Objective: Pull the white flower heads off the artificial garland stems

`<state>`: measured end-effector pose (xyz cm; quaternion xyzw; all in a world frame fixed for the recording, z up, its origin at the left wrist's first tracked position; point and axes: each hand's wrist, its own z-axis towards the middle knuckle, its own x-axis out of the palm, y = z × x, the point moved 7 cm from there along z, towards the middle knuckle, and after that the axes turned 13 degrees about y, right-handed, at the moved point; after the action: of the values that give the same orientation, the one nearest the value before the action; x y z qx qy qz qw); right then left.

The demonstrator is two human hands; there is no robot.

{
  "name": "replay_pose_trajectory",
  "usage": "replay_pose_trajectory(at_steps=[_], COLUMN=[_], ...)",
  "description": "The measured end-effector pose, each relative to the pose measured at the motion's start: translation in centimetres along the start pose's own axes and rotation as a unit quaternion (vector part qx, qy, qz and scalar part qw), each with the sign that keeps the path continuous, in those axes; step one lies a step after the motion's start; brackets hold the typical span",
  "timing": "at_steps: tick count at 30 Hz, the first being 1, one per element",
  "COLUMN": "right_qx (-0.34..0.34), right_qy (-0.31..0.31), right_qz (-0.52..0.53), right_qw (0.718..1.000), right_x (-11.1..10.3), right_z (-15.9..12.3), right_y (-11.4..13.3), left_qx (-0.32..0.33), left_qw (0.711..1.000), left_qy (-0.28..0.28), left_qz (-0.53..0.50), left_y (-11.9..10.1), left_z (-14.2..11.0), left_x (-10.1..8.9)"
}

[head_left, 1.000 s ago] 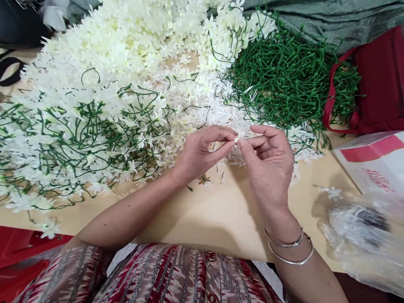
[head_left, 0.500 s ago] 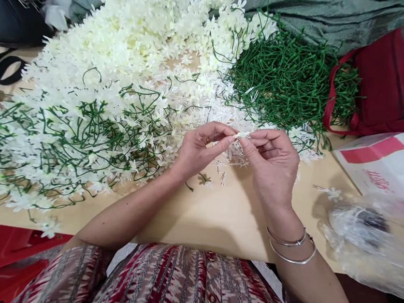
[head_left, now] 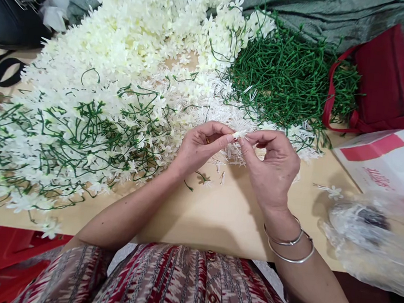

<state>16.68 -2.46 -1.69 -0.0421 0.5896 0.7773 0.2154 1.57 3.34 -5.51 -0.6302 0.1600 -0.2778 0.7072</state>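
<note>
Between my fingertips is a small white artificial flower [head_left: 239, 134], partly covered by the fingers. My left hand [head_left: 204, 148] pinches its left side with thumb and forefinger. On its right side, my right hand [head_left: 272, 162] closes thumb and forefinger on it too. Just beyond the hands lies a heap of thin white stamen pieces [head_left: 224, 112]. Green plastic stems [head_left: 286, 78] are piled behind my right hand. To the left spreads a big pile of white flowers [head_left: 68, 73], with flowers on green stems [head_left: 89, 143] nearer to me.
A red bag [head_left: 387, 80] stands at the right beside a white and pink paper bag [head_left: 380, 157]. Clear plastic wrapping [head_left: 367, 238] lies at the table's right edge. A black bag [head_left: 11, 13] sits at the far left, and a red stool [head_left: 8, 251] is below the table.
My right hand has shifted its fingers slightly and tilted a little at the wrist. The flower stays pinched between both hands, and my left hand has hardly moved.
</note>
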Motion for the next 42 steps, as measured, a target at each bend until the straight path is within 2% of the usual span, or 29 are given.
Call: replay_pose_trajectory(at_steps=[4,6,11,14,17,21,27,33,37,42], right_qx=[0.011,0.010,-0.008,-0.019,-0.016,-0.007,0.034,0.053,0.061,0.067], right_qy=[-0.004,-0.004,0.015,0.054,0.074,0.065,0.096,0.090,0.073,0.076], right_qz=[0.000,0.005,0.002,-0.001,0.005,0.041,0.076,0.106,0.124,0.114], right_qw=[1.000,1.000,1.000,0.998,0.997,0.997,0.992,0.989,0.988,0.988], right_x=[0.0,0.0,0.1,0.3,0.5,0.4,0.9,0.8,0.7,0.8], right_z=[0.0,0.0,0.0,0.1,0.1,0.1,0.3,0.6,0.5,0.4], right_y=[0.0,0.0,0.3,0.4,0.1,-0.4,-1.3,-1.5,-1.6,-2.0], left_qx=[0.021,0.048,0.106,0.124,0.116,0.104,0.077,0.026,-0.008,-0.021], left_qw=[0.999,0.995,0.950,0.936,0.941,0.957,0.974,0.997,1.000,1.000], left_qy=[0.006,0.006,0.011,0.018,0.020,0.018,0.027,0.020,0.017,0.019], left_qz=[0.034,0.085,0.293,0.329,0.317,0.272,0.211,0.066,0.000,-0.007], left_y=[0.0,-0.6,-2.7,-3.4,-3.4,-3.0,-2.1,-1.2,-0.8,-0.4], left_z=[0.0,-0.1,-0.5,-0.6,-0.5,-0.4,-0.2,0.2,0.2,0.3], left_x=[0.1,0.2,0.5,0.5,0.3,0.3,0.1,-0.3,-0.3,-0.3])
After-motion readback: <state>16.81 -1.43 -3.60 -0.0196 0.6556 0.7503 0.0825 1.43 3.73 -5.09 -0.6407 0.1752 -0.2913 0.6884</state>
